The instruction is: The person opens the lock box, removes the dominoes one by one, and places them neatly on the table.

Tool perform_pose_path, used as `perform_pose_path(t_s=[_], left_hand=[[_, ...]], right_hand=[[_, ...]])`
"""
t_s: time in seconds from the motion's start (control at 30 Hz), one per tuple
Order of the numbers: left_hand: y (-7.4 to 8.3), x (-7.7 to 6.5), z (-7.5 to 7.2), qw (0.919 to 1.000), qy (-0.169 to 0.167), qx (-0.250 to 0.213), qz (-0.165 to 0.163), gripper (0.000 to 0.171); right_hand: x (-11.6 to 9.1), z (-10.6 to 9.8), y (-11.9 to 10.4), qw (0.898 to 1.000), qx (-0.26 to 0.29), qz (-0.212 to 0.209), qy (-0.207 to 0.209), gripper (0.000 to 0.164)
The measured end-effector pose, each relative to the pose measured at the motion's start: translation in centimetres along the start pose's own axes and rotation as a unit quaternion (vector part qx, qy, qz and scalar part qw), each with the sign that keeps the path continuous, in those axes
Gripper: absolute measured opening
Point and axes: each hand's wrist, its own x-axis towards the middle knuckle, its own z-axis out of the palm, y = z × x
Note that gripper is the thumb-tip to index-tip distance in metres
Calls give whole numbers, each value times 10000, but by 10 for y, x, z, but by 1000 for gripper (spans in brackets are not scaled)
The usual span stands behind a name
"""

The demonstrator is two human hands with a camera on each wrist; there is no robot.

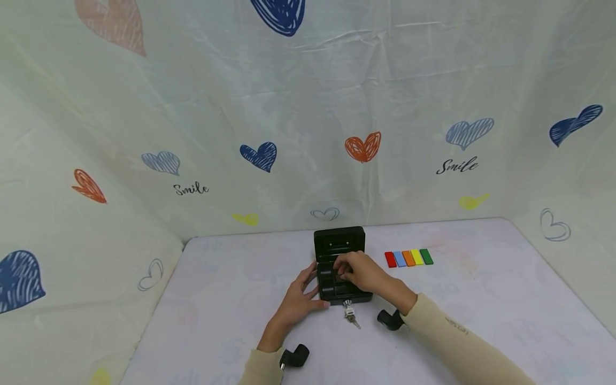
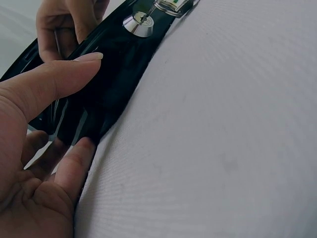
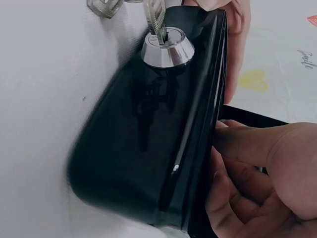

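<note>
A small black cash box (image 1: 344, 291) stands on the table with its lid (image 1: 339, 243) raised. At its left side my left hand (image 1: 297, 306) steadies it, thumb at the front corner and fingers along the side wall. My right hand (image 1: 364, 274) reaches into the box from the right with bent fingers; the box wall hides its fingertips, so what they touch inside cannot be seen. On the front wall is a silver lock (image 3: 168, 48), with a key (image 3: 156, 20) in it. More keys (image 1: 353, 316) hang from the lock on a ring.
A row of several flat coloured blocks (image 1: 409, 258), red, blue, orange, yellow and green, lies to the right of the box. The white-covered table (image 1: 231, 299) meets a heart-printed sheet (image 1: 308, 192) behind it. Black wrist cameras (image 1: 298, 355) sit on both forearms.
</note>
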Motion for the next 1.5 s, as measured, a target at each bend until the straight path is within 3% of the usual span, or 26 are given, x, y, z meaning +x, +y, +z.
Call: perform_pose_path(t_s=[0.27, 0.5, 1.13, 1.5], left_hand=[[-1, 0, 0, 10000, 11, -19, 3, 109], [-1, 1, 0, 10000, 19, 78, 2, 108], [2, -1, 1, 9999, 15, 128, 64, 108], [-1, 2, 0, 9999, 53, 134, -35, 108]], right_hand=[[-5, 5, 2, 9994, -9, -55, 354, 18], [-14, 1, 2, 9954, 454, -108, 836, 19], [-51, -19, 20, 9806, 1394, 534, 1272, 21], [-75, -33, 46, 9725, 1294, 1101, 1594, 20]])
